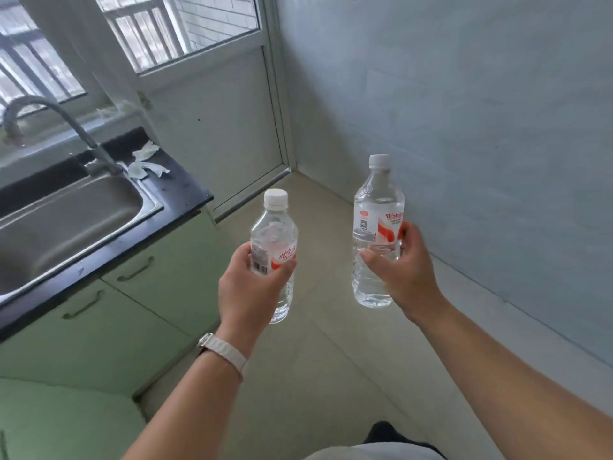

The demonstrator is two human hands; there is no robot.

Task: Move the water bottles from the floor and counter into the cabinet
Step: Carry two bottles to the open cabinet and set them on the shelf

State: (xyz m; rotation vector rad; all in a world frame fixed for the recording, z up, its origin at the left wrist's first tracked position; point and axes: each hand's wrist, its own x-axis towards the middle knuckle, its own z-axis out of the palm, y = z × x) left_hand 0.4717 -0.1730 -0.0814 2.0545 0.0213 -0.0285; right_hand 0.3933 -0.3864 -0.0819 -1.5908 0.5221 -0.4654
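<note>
I hold two clear water bottles with white caps and red-and-white labels, both upright above the floor. My left hand (253,287) grips the smaller water bottle (274,235) around its label. My right hand (403,277) grips the taller water bottle (378,207) around its lower half. To the left stand the pale green cabinet doors (156,283) under the counter, both shut, each with a bar handle. An open green cabinet door (66,423) shows at the bottom left.
A black counter (179,184) holds a steel sink (66,220), a curved tap (66,124) and crumpled tissue (146,161). A white door (215,127) stands ahead, a pale blue wall (464,127) on the right. Beige floor tiles (331,360) lie between.
</note>
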